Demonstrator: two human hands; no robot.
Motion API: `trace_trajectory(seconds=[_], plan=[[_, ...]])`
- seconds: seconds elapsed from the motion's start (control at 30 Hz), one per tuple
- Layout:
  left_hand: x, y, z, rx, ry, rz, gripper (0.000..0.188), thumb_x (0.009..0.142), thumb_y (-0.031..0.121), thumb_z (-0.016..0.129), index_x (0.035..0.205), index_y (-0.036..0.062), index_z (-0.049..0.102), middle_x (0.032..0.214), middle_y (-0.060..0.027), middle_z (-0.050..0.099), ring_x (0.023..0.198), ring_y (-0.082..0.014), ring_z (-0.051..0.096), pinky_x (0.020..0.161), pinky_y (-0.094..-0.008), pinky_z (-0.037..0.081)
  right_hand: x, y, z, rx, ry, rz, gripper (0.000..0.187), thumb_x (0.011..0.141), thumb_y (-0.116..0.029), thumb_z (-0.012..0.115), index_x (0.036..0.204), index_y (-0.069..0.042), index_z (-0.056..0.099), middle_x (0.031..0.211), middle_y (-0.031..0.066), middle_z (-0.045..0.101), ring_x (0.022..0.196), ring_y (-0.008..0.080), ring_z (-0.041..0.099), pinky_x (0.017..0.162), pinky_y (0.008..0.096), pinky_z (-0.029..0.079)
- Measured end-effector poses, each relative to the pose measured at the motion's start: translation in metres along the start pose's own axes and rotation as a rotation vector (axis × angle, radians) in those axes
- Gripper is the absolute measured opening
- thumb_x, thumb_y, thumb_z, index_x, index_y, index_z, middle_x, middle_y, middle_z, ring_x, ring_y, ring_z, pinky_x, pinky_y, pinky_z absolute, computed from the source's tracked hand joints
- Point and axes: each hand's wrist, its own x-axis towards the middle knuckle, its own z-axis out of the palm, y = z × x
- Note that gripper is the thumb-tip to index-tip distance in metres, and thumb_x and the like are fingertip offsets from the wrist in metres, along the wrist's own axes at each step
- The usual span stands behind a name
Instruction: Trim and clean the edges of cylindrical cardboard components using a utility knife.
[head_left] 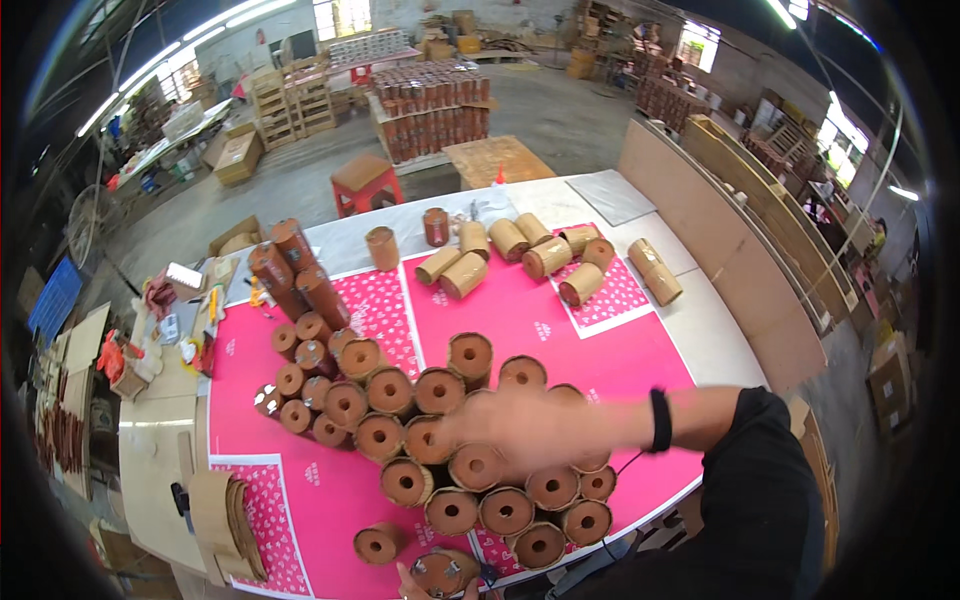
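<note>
At the near edge of the table my left hand is closed round a reddish-brown cylinder with small shiny metal spots on its end. My right hand, smeared by motion, reaches in from the right over a cluster of upright brown cylinders wrapped in tan paper. Each has a round hole in its top, as on the nearby wrapped cylinder. The right hand's fingers cannot be made out, and it hides several cylinders below it. One wrapped cylinder stands apart, just left of my left hand.
A pink printed sheet covers much of the table. Loose paper-wrapped cylinders lie at the far side; stacked bare ones are at left. Brown paper pieces lie near left. A wooden board rises along the right edge.
</note>
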Motion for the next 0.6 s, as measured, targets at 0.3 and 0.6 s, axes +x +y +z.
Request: trace_trajectory(seconds=[0.3,0.6], plan=[[-0.003,-0.040,0.082,0.261,0.146,-0.015,0.099,0.070,0.023,0.085,0.152,-0.0036,0.035,0.132,-0.0320,0.057,0.118,-0.0486,0.057,0.102,-0.0560,0.045,-0.080,0.316,-0.101,-0.592,0.038,0.848,0.055,0.083,-0.033,0.072,0.133,-0.013,0.061,0.125,0.0200,0.064,0.117,0.0376,0.062,0.098,0.0495,0.052],[0.007,-0.039,0.103,-0.126,0.094,-0.399,0.091,0.073,0.021,0.087,0.145,-0.0052,0.038,0.137,-0.0262,0.051,0.127,-0.0395,0.050,0.105,-0.0477,0.043,-0.046,0.493,-0.032,-0.923,0.226,0.572,0.020,0.087,-0.017,0.063,0.106,-0.014,0.062,0.097,0.0085,0.067,0.088,0.0260,0.068,0.072,0.0440,0.052]])
